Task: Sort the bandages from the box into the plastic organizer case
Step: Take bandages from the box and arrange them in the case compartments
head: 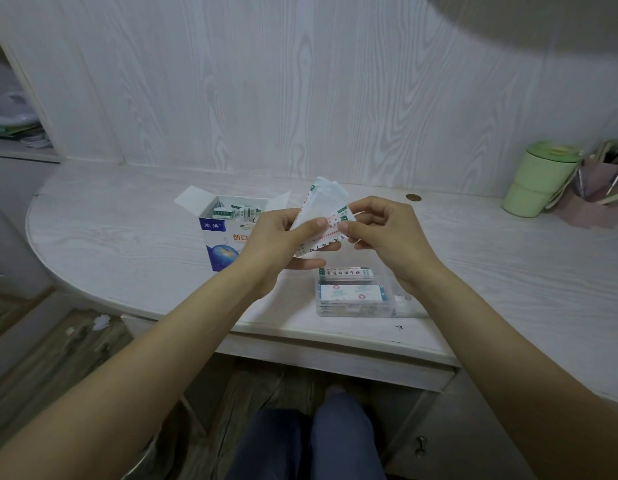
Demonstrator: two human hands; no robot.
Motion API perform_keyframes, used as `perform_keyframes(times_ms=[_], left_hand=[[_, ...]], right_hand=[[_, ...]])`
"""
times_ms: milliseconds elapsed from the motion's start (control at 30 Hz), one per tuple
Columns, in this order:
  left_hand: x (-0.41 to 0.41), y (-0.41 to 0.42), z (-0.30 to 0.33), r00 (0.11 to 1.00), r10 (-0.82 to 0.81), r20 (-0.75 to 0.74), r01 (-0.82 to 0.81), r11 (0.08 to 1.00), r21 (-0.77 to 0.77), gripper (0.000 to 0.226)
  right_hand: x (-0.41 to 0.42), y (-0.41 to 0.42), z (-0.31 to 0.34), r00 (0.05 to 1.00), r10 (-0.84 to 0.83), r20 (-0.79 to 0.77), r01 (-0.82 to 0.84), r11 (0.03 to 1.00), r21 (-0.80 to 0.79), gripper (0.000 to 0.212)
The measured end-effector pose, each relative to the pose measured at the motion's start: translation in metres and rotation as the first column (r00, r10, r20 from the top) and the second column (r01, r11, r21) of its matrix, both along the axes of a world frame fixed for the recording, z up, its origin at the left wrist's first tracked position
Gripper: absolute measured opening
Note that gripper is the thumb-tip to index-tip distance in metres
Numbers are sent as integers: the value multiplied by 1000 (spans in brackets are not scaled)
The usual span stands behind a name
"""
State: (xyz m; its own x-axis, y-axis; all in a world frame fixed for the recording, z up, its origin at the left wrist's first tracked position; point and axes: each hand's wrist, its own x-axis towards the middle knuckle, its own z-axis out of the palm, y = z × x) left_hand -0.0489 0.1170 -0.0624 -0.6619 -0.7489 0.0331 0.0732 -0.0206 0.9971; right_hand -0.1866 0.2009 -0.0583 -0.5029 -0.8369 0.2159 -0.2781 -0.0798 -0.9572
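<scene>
Sorting step: left hand [283,237] grips bandage sheaf [321,206]; right hand [380,230] pinches 1 bandage, likely next into organizer case [356,308].

Both forearms extend forward over the desk's [127,216] near edge; left hand [283,240] and right hand [380,230] meet, fingers curled in pinching grips.
</scene>
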Motion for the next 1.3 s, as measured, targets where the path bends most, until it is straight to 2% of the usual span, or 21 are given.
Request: perform_keyframes(times_ms=[133, 300, 400, 533, 733, 833, 1033, 1167, 1300], left_hand=[[1, -2, -3, 999, -20, 45, 21, 999, -24, 14], [-2, -4, -2, 998, -18, 65, 22, 998, -55, 11], [-4, -5, -3, 997, 21, 69, -16, 997, -78, 7], [-2, -9, -6, 991, 106, 82, -96, 989, -115, 13], [-1, -11, -11, 986, 123, 114, -106, 984, -143, 13], [-3, -12, -14, 980, 128, 149, -101, 979, -176, 14], [-10, -15, -20, 953, 108, 282, -12, 947, -322, 14], [-18, -15, -20, 908, 102, 405, 101, 887, -450, 18], [-28, -16, -18, 881, 135, 454, 163, 814, -558, 21]], right_hand=[[-3, 2, -2, 997, 25, -67, -23, 999, 28, 22], [-7, 2, -5, 994, 24, -104, -14, 996, 89, 2], [-13, 3, -6, 994, -27, -109, 37, 995, 96, 2], [-24, 6, -13, 979, -129, -158, 146, 985, 96, 8], [-29, 6, -30, 942, -166, -292, 236, 946, 223, 5], [-27, 5, -32, 889, -109, -444, 260, 920, 294, 5], [-22, 0, -29, 763, 40, -645, 292, 869, 400, 12], [-22, -1, -26, 738, 90, -668, 283, 858, 429, 14], [-22, -3, -23, 735, 150, -661, 248, 848, 469, 15]])
